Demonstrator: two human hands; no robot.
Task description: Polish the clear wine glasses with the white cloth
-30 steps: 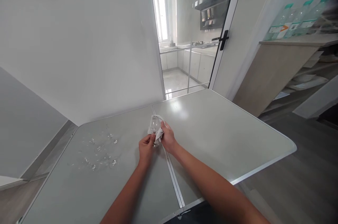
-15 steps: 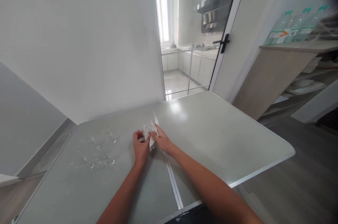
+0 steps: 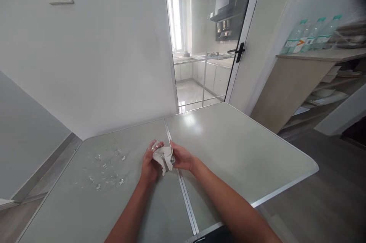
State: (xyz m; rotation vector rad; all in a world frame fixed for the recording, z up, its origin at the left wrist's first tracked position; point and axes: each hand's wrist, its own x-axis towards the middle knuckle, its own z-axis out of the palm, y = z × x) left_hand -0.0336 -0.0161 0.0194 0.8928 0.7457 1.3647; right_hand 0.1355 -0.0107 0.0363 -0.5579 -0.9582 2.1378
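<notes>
A person's left hand (image 3: 148,164) curls around a clear glass (image 3: 156,146), partly hidden by a white cloth (image 3: 164,155) that the right hand (image 3: 183,157) pinches beside it. The glass is just left of the metal seam (image 3: 185,193) running across the table (image 3: 243,155) from near edge to far; whether it touches the tabletop cannot be told. Wiping it well likely calls for a steady, cupped left hold, light pressure from the right, and cloth kept between fingertips and glass. Toward the table's far-left corner sit other clear glasses (image 3: 121,181), faint in outline, apart from the hands. Beyond the far edge, a glazed door (image 3: 197,29) shows a kitchen; past the right edge, plastic bottles (image 3: 296,39) line a cabinet (image 3: 294,79).
</notes>
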